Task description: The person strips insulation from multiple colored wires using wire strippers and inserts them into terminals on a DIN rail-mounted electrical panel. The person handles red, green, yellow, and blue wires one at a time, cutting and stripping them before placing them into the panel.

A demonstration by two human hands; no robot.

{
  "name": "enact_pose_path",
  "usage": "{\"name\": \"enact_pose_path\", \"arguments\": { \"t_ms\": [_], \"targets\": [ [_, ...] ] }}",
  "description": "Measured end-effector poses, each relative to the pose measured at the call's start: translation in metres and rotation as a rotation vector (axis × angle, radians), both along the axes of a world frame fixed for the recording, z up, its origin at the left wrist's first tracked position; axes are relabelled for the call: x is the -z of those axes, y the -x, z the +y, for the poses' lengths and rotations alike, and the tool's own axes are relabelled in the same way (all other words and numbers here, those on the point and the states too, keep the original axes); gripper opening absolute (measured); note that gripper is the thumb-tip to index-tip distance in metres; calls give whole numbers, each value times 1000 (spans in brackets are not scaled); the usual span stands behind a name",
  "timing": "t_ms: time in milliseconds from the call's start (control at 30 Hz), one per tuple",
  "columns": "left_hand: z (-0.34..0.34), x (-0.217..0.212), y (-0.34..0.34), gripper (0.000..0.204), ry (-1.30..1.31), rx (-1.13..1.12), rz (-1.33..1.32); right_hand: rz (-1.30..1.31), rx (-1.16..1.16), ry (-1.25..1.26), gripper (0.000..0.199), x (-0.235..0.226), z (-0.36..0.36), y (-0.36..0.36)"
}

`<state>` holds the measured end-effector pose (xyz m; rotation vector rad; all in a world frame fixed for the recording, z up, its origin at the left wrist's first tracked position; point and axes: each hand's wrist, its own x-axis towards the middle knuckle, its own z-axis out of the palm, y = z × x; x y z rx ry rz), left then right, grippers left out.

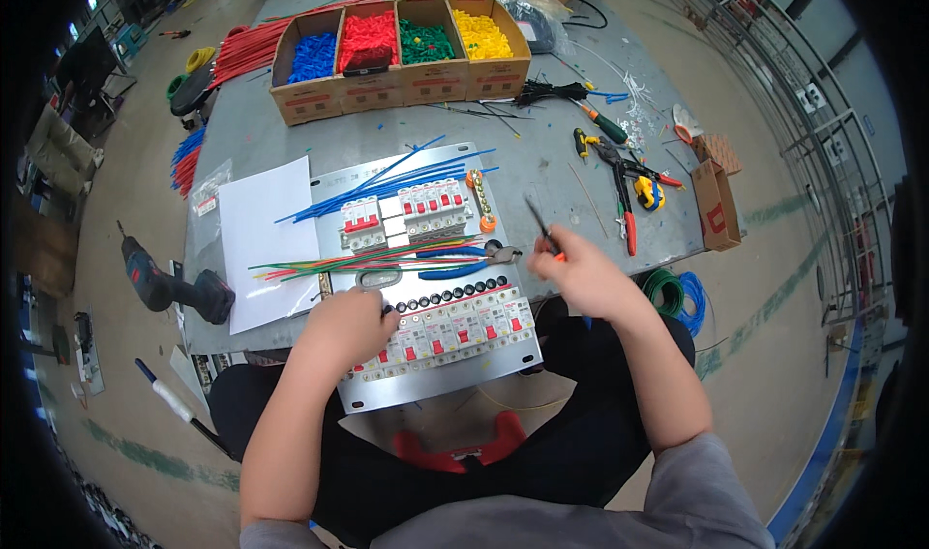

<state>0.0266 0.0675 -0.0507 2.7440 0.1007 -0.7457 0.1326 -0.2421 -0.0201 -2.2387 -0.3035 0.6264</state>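
A metal mounting plate (pixel 455 383) lies before me, its near edge over my lap. It carries a lower row of circuit breakers (pixel 463 336) with red switches and an upper row of breakers (pixel 433 207). My left hand (pixel 348 331) is closed at the left end of the lower row; what its fingertips pinch is hidden. My right hand (pixel 592 276) grips a screwdriver (pixel 542 222) beside the plate, its dark shaft pointing up and away. Blue-handled pliers (pixel 453 265) and red, green and yellow wires (pixel 358 261) lie between the rows. Blue wires (pixel 387 187) cross the top.
A divided cardboard box (pixel 404 92) of coloured caps stands at the back. Hand tools (pixel 624 186) and a yellow tape measure (pixel 649 194) lie right. Left are white paper (pixel 266 244) and a cordless drill (pixel 174 283). A small carton (pixel 714 206) sits at the right edge.
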Motion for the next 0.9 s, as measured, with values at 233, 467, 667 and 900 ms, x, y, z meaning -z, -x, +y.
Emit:
{"name": "enact_pose_path", "arguments": {
  "t_ms": [233,467,667,900],
  "targets": [
    [10,11,19,45,110,-53,-3,180,-21,263,53,48,7,5],
    [18,15,35,37,222,-56,-88,333,127,-7,45,80,-4,3],
    [16,10,32,36,310,-113,-44,509,266,-262,26,78,1,-5],
    [17,28,24,38,301,-146,-97,604,166,-381,22,71,-7,-14]
  ]
}}
